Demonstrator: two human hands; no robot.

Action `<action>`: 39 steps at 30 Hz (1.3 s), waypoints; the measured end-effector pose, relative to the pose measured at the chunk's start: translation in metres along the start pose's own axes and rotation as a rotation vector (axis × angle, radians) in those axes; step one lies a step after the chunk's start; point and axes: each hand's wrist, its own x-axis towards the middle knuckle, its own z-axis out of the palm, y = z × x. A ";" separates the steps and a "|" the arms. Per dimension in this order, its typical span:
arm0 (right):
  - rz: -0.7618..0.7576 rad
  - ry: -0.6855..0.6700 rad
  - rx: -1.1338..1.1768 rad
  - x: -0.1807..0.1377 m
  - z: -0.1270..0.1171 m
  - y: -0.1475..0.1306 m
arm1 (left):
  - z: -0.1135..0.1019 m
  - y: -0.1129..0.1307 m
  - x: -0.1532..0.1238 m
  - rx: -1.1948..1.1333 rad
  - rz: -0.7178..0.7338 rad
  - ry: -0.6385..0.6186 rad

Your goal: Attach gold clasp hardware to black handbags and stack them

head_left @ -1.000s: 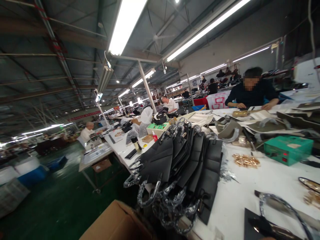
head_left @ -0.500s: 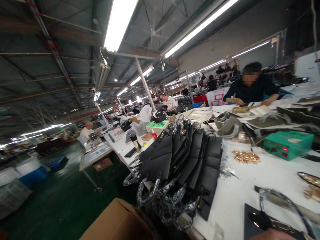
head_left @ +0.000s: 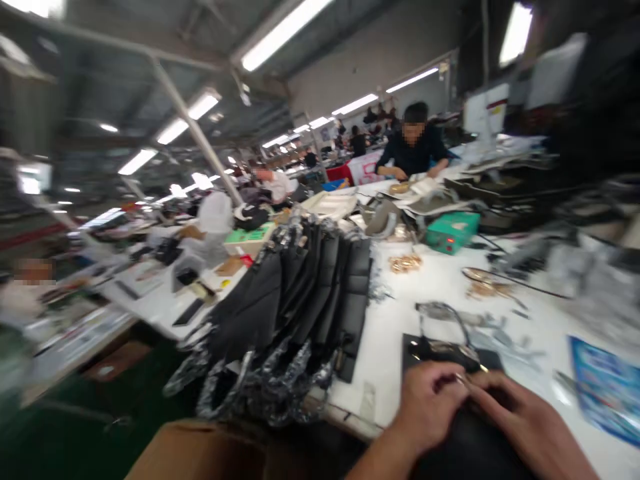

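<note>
Both my hands rest on a black leather bag panel (head_left: 463,443) at the near edge of the white worktable (head_left: 440,287). My left hand (head_left: 430,407) is curled, fingertips pinched at a small metal fitting where the wrapped handle (head_left: 445,333) meets the panel. My right hand (head_left: 520,417) lies over the panel beside it, fingers bent and pressing down. The picture is blurred by motion, so the fitting is hard to make out.
A stack of black bag panels with plastic-wrapped handles (head_left: 295,300) lies left of my hands. A green box (head_left: 453,230), heaps of gold hardware (head_left: 405,263), a blue sheet (head_left: 603,387) and a cardboard box (head_left: 200,453) are nearby. A person in dark clothes (head_left: 415,150) works across the table.
The view has swung right and down. Both my hands, out of sight before, now show on the black panel at the table's near edge.
</note>
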 end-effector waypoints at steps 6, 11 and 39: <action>0.202 -0.186 0.430 -0.003 -0.004 0.015 | -0.007 0.002 0.022 0.072 0.175 -0.068; 0.158 -0.220 0.494 -0.002 -0.007 0.011 | -0.008 0.003 0.020 0.095 0.199 -0.126; 0.184 -0.174 0.488 -0.003 -0.003 0.019 | -0.002 -0.004 0.018 0.265 0.345 0.007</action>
